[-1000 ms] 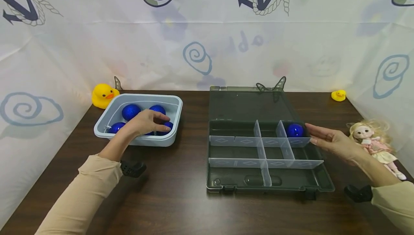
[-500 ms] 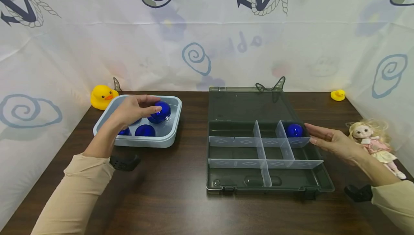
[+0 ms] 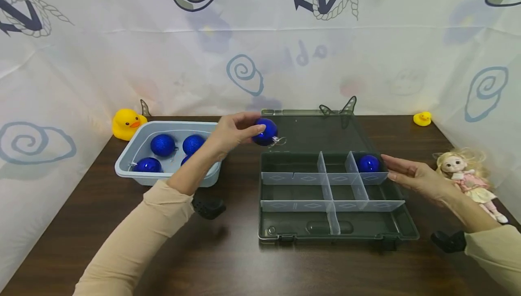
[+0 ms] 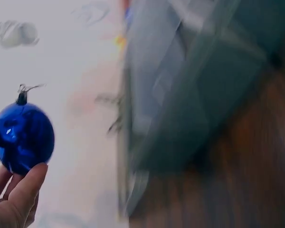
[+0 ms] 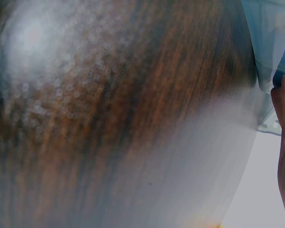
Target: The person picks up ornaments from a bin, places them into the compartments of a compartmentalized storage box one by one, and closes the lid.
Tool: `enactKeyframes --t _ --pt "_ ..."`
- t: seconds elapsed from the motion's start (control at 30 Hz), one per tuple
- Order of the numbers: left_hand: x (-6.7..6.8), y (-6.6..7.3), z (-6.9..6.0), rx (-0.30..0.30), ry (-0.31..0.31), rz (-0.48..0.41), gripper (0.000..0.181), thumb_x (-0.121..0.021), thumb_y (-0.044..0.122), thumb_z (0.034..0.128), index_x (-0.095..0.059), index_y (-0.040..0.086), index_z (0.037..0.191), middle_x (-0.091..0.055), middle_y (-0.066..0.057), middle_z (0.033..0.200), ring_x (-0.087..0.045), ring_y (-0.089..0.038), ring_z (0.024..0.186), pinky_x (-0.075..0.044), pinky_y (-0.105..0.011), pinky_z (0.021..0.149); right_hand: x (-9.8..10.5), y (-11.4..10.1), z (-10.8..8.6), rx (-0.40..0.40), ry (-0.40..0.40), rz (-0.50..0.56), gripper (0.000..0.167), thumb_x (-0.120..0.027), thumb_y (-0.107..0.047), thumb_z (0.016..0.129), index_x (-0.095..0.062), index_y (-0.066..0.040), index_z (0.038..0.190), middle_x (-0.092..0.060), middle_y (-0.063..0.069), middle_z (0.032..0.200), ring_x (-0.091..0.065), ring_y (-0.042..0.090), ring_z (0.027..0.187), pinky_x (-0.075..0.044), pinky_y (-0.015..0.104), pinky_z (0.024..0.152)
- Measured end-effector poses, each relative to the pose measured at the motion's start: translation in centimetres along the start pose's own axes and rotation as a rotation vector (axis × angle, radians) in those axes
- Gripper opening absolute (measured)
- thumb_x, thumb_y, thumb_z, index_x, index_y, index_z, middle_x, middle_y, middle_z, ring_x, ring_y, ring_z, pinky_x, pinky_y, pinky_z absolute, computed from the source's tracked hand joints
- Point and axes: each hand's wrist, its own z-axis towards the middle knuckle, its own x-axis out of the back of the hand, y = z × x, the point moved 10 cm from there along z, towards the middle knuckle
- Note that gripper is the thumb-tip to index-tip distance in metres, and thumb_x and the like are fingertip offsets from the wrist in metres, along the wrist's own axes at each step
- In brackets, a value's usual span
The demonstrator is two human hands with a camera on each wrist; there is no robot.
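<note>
My left hand [image 3: 229, 134] pinches a shiny blue Christmas ball [image 3: 263, 132] between thumb and fingers, above the table near the left edge of the raised lid. In the left wrist view this ball [image 4: 26, 140] has its metal cap and wire loop upward. A dark transparent divided box [image 3: 293, 231] lies with its lid back; one blue ball [image 3: 368, 163] sits in its back right compartment. My right hand [image 3: 423, 180], fingers extended, touches the box's right side. To the left, a pale blue basin [image 3: 150, 179] holds several blue balls [image 3: 163, 145], partly hidden by my left forearm.
A large yellow rubber duck [image 3: 127, 124] stands behind the basin, and a small one [image 3: 422, 118] at the back right. A blond doll [image 3: 468, 178] lies right of my right hand. White printed cloth [image 3: 183, 74] encloses the brown wooden table [image 3: 228, 260].
My left hand grasped a blue ball in the basin, lifted it out and carried it right toward the box. My right hand has stayed at the box's side.
</note>
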Motion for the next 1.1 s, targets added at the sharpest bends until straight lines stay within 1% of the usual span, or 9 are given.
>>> enactKeyframes --t 0.03,0.1,0.23,0.33,0.47,0.63,0.73,0.93,1.1 --pt "-1.3 0.1 0.4 0.001 -0.02 -0.028 0.045 -0.066 0.019 0.0886 -0.055 0.006 0.13 -0.059 -0.015 0.124 -0.058 -0.025 0.111 -0.052 -0.038 0.088 0.0 0.0 0.0 0.002 -0.001 -0.004 0.053 -0.051 -0.007 0.097 -0.031 0.001 0.144 -0.046 -0.034 0.124 -0.046 -0.017 0.111 -0.047 0.011 0.082" --pt "-3.7 0.3 1.1 0.007 -0.053 -0.042 0.045 -0.067 0.019 0.0884 -0.056 0.007 0.13 -0.06 -0.015 0.124 -0.059 -0.025 0.112 -0.053 -0.037 0.087 -0.1 -0.1 0.1 0.006 -0.003 -0.008 0.053 -0.051 -0.007 0.096 -0.03 0.002 0.144 -0.046 -0.033 0.125 -0.046 -0.017 0.111 -0.047 0.011 0.083" --pt "-7.9 0.6 2.2 0.007 -0.108 -0.038 0.043 -0.067 0.02 0.0882 -0.058 0.007 0.128 -0.061 -0.015 0.123 -0.059 -0.026 0.111 -0.054 -0.035 0.085 -0.2 -0.1 0.3 0.001 -0.004 -0.01 0.053 -0.051 -0.008 0.097 -0.03 0.003 0.144 -0.046 -0.033 0.125 -0.045 -0.017 0.112 -0.047 0.011 0.083" --pt "-10.4 0.7 2.8 -0.004 -0.12 -0.015 0.042 -0.067 0.021 0.088 -0.058 0.006 0.126 -0.061 -0.014 0.122 -0.06 -0.026 0.11 -0.054 -0.034 0.083 -0.2 0.0 0.4 -0.004 -0.005 -0.011 0.053 -0.051 -0.009 0.097 -0.03 0.003 0.144 -0.046 -0.033 0.124 -0.045 -0.017 0.111 -0.047 0.011 0.083" --pt "-12.7 0.3 3.3 -0.016 -0.092 0.023 0.044 -0.069 0.023 0.0866 -0.058 0.006 0.125 -0.062 -0.012 0.119 -0.06 -0.023 0.108 -0.054 -0.029 0.083 -0.3 -0.1 0.4 -0.005 -0.01 -0.018 0.054 -0.051 -0.009 0.097 -0.029 0.004 0.144 -0.045 -0.034 0.125 -0.045 -0.017 0.111 -0.047 0.011 0.083" --pt "-14.9 -0.1 3.3 -0.025 -0.05 0.09 0.044 -0.073 0.026 0.0832 -0.06 0.007 0.121 -0.065 -0.008 0.113 -0.062 -0.017 0.099 -0.053 -0.023 0.082 -0.2 0.0 0.3 -0.012 -0.004 -0.046 0.054 -0.051 -0.011 0.097 -0.03 0.002 0.144 -0.045 -0.034 0.124 -0.045 -0.018 0.11 -0.047 0.011 0.082" --pt "-15.8 -0.1 3.3 -0.053 -0.035 0.146 0.044 -0.074 0.028 0.082 -0.061 0.008 0.119 -0.066 -0.007 0.109 -0.062 -0.015 0.094 -0.052 -0.02 0.077 -0.1 0.0 0.3 -0.014 -0.001 -0.044 0.054 -0.051 -0.011 0.097 -0.03 0.003 0.144 -0.044 -0.034 0.124 -0.045 -0.018 0.11 -0.047 0.011 0.083" --pt "-16.9 0.1 3.5 -0.122 -0.007 0.263 0.044 -0.076 0.03 0.0799 -0.062 0.007 0.116 -0.066 -0.006 0.103 -0.059 -0.013 0.088 -0.048 -0.016 0.069 0.0 0.1 0.1 -0.017 0.007 -0.036 0.054 -0.052 -0.011 0.097 -0.03 0.001 0.144 -0.045 -0.034 0.124 -0.046 -0.017 0.11 -0.048 0.012 0.082" --pt "-17.5 0.4 3.4 -0.169 -0.01 0.369 0.044 -0.078 0.031 0.0774 -0.064 0.007 0.112 -0.066 -0.004 0.1 -0.057 -0.012 0.085 -0.045 -0.016 0.068 0.1 0.1 0.0 -0.024 0.011 -0.045 0.054 -0.051 -0.012 0.097 -0.03 0.0 0.145 -0.044 -0.034 0.124 -0.045 -0.018 0.11 -0.048 0.012 0.082"
